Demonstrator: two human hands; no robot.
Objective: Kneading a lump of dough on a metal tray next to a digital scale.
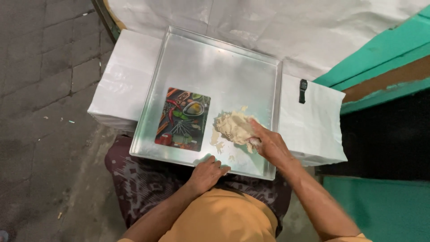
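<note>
a white-covered tabletop [313, 125] carries a big metal tray [210, 62]; a printed cutting board [182, 118] lies at its near-left, a black watch [303, 91] beyond its right edge. pale, ragged dough [234, 127] (near-right corner) sits under the right hand [268, 143], fingers curled onto it; the left hand [207, 172] grips the near rim.
</note>
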